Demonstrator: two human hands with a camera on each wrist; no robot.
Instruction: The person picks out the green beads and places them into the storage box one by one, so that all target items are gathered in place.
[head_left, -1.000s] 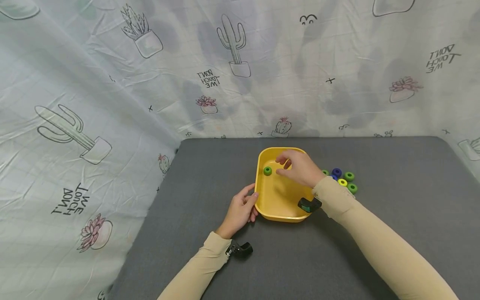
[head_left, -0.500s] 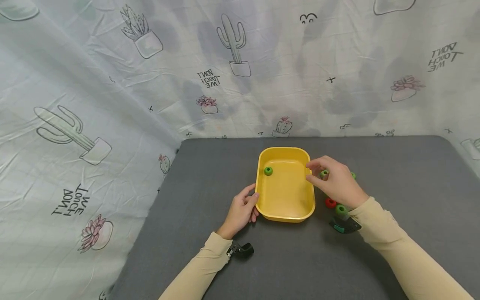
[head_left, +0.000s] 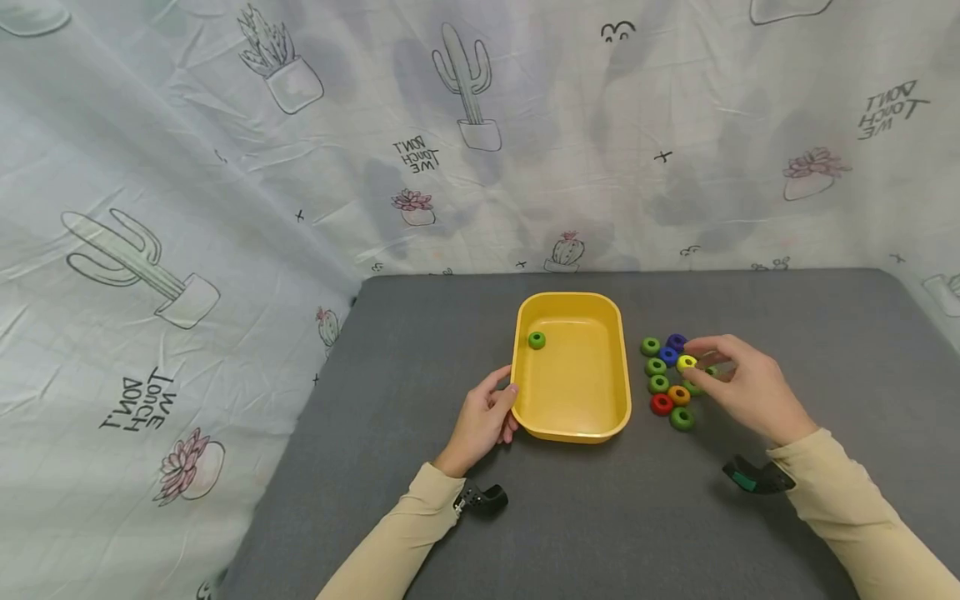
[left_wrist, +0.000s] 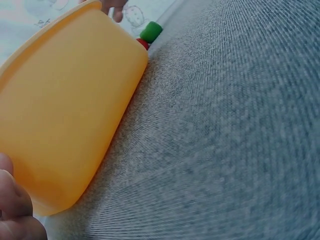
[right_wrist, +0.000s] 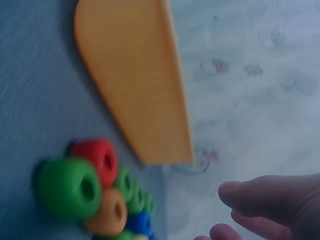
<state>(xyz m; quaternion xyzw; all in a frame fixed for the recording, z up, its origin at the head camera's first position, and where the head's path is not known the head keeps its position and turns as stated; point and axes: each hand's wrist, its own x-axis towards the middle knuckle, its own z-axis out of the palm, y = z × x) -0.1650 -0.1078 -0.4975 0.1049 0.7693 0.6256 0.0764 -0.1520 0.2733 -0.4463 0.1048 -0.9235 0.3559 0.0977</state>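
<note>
My left hand (head_left: 480, 417) holds the near left side of a yellow plastic tray (head_left: 573, 437); in the left wrist view its curled fingers (left_wrist: 17, 207) lie against the tray wall. One green bead (head_left: 536, 340) sits inside the tray, toward the left wall. To the right of the tray lies a cluster of round beads with holes, among them a red bead (head_left: 662, 405), an orange bead (head_left: 678, 395), a blue bead (head_left: 668, 356) and a yellow bead (head_left: 686, 363). My right hand (head_left: 753, 392) hovers over the cluster's right side, thumb and fingers apart, nothing held; it partly hides some beads.
A dark grey cloth (head_left: 420, 333) covers the table under the tray and beads. Behind and to the left hangs a pale curtain (head_left: 525, 208) printed with cacti. A black wrist camera (head_left: 757, 475) sticks out below the right wrist.
My right hand has moved right, from over the tray to above the bead cluster, uncovering several beads. The left hand, the tray and the green bead in it have stayed put.
</note>
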